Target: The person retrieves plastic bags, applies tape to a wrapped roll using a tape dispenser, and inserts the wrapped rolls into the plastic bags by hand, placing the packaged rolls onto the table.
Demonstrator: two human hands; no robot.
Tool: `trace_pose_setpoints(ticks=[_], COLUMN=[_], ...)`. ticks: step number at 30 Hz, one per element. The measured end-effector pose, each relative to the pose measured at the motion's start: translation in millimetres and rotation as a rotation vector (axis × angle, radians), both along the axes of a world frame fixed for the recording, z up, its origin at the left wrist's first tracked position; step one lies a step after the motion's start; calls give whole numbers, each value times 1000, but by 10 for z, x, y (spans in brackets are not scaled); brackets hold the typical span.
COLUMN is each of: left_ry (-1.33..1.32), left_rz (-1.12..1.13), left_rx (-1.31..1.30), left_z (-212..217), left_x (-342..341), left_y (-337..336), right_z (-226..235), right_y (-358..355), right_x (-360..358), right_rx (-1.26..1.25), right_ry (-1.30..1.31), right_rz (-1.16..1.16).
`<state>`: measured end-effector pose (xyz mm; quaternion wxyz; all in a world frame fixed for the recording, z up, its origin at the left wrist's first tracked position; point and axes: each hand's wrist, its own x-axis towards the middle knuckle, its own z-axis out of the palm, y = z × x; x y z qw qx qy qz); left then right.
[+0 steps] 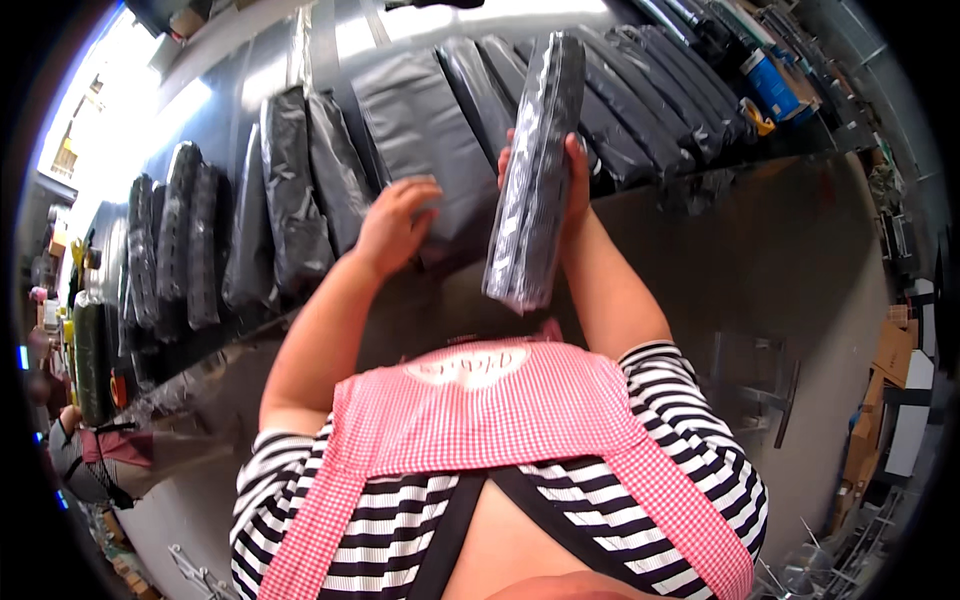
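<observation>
In my right hand (573,180) is a long black roll in shiny clear plastic wrap (538,175), raised in front of me and tilted slightly, its far end leaning right. The fingers and thumb wrap round its two sides. My left hand (400,215) hovers by the near part of a flat matte black package (415,110) on the table, holding nothing, its fingers apart and a little curled. Whether it touches that package I cannot tell. Beside it lies a plastic-wrapped black bundle (338,150).
More black wrapped bundles (640,100) lie in a row along the dark table (230,75), with several narrow rolls (178,220) at the left. A blue roll (770,85) and yellow tape (757,118) are at the far right. Another person (105,460) stands at lower left. Cardboard boxes (880,370) stand at right.
</observation>
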<state>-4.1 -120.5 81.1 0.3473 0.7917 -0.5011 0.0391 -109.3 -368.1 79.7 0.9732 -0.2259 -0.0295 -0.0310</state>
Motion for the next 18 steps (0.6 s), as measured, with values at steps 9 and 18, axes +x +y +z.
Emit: trace_pose_setpoints(ticks=[9,18], left_ry=[-269,-244], left_rz=[124,154], left_rx=[421,400], left_z=[-207,-187], left_x=[-137,-220], left_y=[-265,-223], right_z=[-180,-183], right_y=[-576,-728], right_x=[2,-77], right_rx=[76,82], right_ry=[91,64], right_rz=[4,4])
